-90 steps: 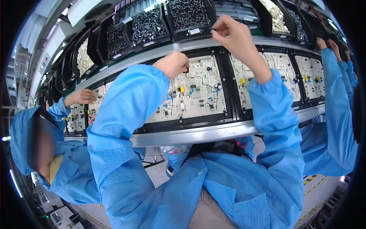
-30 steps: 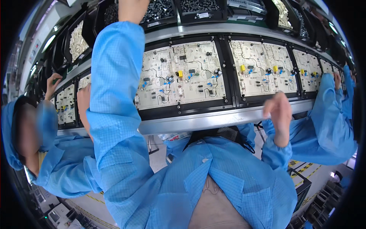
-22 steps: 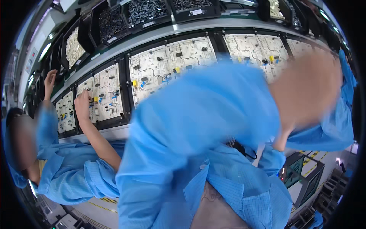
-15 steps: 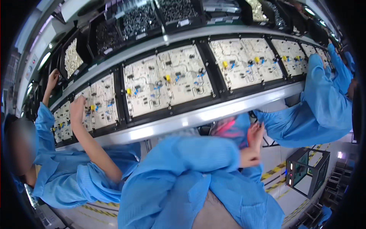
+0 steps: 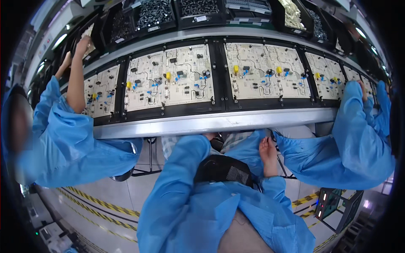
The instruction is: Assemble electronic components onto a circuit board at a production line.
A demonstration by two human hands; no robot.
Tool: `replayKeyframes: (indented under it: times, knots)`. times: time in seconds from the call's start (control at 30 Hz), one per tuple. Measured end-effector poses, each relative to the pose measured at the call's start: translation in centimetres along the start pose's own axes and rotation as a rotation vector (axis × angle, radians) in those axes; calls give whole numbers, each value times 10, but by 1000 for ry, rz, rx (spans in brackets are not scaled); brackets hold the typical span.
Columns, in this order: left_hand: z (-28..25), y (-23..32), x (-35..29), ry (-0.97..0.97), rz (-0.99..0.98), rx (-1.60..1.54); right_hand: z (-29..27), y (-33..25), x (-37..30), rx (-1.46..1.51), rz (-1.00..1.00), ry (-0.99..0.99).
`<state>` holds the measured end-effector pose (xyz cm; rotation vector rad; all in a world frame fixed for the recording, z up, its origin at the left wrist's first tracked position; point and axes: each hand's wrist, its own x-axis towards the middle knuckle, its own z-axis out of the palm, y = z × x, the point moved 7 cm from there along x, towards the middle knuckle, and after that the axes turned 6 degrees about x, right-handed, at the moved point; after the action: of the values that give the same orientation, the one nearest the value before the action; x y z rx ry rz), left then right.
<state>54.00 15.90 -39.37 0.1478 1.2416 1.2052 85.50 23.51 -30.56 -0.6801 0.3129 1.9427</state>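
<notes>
A long workbench (image 5: 219,122) with a shiny metal near edge carries a row of black frames (image 5: 185,108) holding pale circuit boards (image 5: 187,76). Along its far edge, black bins (image 5: 215,20) of small parts stand side by side.

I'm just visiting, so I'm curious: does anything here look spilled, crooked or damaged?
Nothing stands out: the circuit boards sit in their black frames, and the small dark parts lie in bins. Tiny damage would be too small to tell here.
</notes>
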Motion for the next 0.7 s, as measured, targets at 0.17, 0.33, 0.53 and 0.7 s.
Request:
replayKeyframes:
  times: [0.17,0.33,0.53,0.7]
  knots:
    - [79,13,15,-53,94,23,-31,13,-14,60,164,-28]
    - [60,30,5,-28,146,140,-19,12,-12,145,226,-43]
    - [12,35,-43,44,134,327,-20,0,5,89,232,-13]
    - [4,29,-72,52,127,443,-35,-12,7,123,247,-17]
